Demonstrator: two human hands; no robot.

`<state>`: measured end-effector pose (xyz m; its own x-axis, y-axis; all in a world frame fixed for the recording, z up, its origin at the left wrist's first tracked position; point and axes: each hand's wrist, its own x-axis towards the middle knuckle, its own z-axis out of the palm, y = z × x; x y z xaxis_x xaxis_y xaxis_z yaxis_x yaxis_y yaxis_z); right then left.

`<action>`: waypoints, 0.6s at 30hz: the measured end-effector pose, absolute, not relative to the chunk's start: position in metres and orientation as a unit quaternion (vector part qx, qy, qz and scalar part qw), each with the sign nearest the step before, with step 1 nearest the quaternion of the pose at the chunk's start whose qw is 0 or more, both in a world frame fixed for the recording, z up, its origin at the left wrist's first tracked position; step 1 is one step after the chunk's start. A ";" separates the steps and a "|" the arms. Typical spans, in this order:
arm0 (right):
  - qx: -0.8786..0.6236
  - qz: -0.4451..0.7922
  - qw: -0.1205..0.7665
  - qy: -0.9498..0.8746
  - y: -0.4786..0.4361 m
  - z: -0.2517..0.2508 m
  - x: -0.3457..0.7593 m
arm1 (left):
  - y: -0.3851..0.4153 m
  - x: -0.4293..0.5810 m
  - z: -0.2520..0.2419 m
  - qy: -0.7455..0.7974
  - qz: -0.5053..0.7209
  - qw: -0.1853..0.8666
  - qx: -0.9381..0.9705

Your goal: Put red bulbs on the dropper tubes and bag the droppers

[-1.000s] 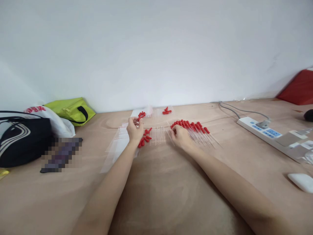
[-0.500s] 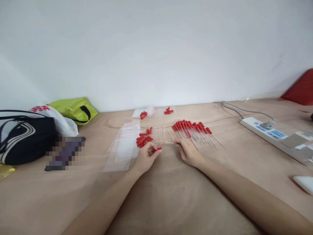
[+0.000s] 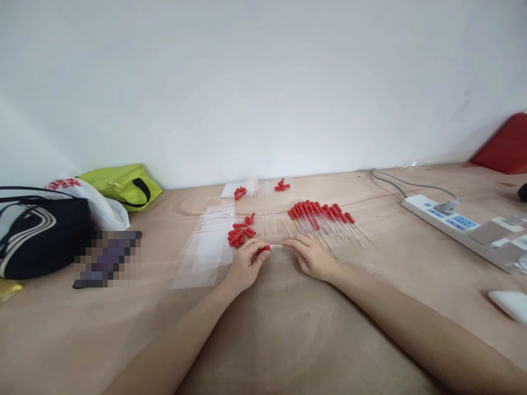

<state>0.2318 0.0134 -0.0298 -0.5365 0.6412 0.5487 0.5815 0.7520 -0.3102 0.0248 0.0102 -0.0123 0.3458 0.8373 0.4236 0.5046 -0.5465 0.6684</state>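
The left hand has its grip closed on a small red cap above the worktop. The right hand pinches a thin clear tube. The tube points at the cap; I can't tell if it is inside. Loose red caps lie just past the left hand, near some plastic bags.

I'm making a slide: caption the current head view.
Left hand holds a red bulb lined up with a thin tube in the right hand, droppers lying beyond.
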 end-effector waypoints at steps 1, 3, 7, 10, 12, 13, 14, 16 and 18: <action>-0.344 0.046 0.332 -0.877 0.013 -0.030 0.232 | 0.010 0.025 -0.012 0.422 0.383 0.223 0.791; -0.337 0.049 0.335 -0.879 0.014 -0.029 0.234 | 0.010 0.025 -0.012 0.418 0.379 0.236 0.791; -0.345 0.045 0.332 -0.877 0.016 -0.031 0.238 | 0.010 0.026 -0.011 0.408 0.363 0.255 0.798; -0.348 0.044 0.322 -0.879 0.018 -0.031 0.242 | 0.009 0.027 -0.009 0.393 0.347 0.260 0.811; -0.343 0.043 0.315 -0.884 0.020 -0.030 0.243 | 0.008 0.027 -0.008 0.382 0.334 0.256 0.823; -0.340 0.041 0.312 -0.886 0.020 -0.029 0.243 | 0.007 0.027 -0.007 0.379 0.326 0.253 0.828; -0.339 0.038 0.308 -0.888 0.020 -0.027 0.244 | 0.007 0.028 -0.007 0.376 0.320 0.250 0.833; -0.343 0.031 0.302 -0.889 0.020 -0.025 0.244 | 0.007 0.028 -0.006 0.372 0.308 0.243 0.841; -0.351 0.023 0.294 -0.889 0.019 -0.022 0.243 | 0.008 0.029 -0.007 0.372 0.302 0.232 0.847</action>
